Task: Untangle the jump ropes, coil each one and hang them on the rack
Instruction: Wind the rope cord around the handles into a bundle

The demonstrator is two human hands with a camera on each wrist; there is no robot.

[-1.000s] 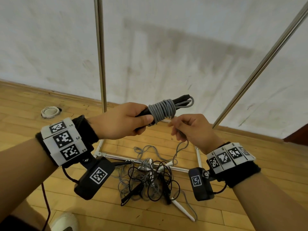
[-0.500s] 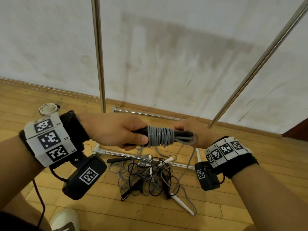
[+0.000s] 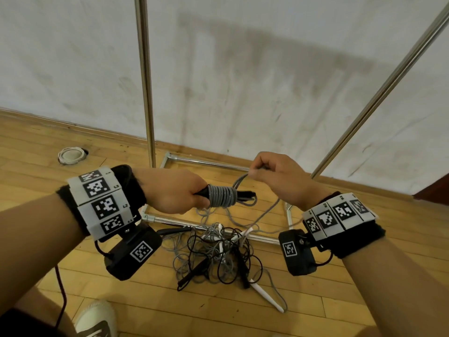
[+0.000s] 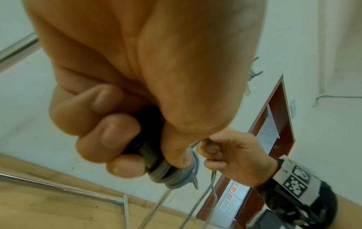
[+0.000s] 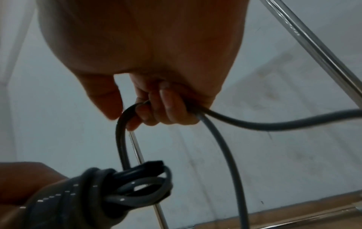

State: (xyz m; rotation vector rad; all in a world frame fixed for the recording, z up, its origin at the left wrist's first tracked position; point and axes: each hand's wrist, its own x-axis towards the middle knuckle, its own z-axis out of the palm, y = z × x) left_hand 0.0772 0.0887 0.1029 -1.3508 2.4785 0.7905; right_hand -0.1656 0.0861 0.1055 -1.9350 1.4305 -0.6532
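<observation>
My left hand (image 3: 177,190) grips the black handles of a grey jump rope (image 3: 222,196), with several grey turns wound round them; in the left wrist view the thumb presses on the grey coil (image 4: 176,173). My right hand (image 3: 272,171) pinches the loose grey cord (image 5: 219,139) just above and right of the coil, a short length running down to it. More of that cord trails to a tangled pile of ropes (image 3: 218,254) on the floor, grey and black cords with black and white handles. The metal rack (image 3: 145,81) stands behind, its top rail out of view.
The rack's slanted right pole (image 3: 379,93) and its floor frame (image 3: 206,224) surround the pile. A white round object (image 3: 71,154) lies on the wooden floor at left. My shoe (image 3: 96,319) shows at the bottom. A white wall is close behind.
My right hand has come up from behind the coil's right end to above and right of it, drawing the grey cord up. My left hand has kept its grip on the handles.
</observation>
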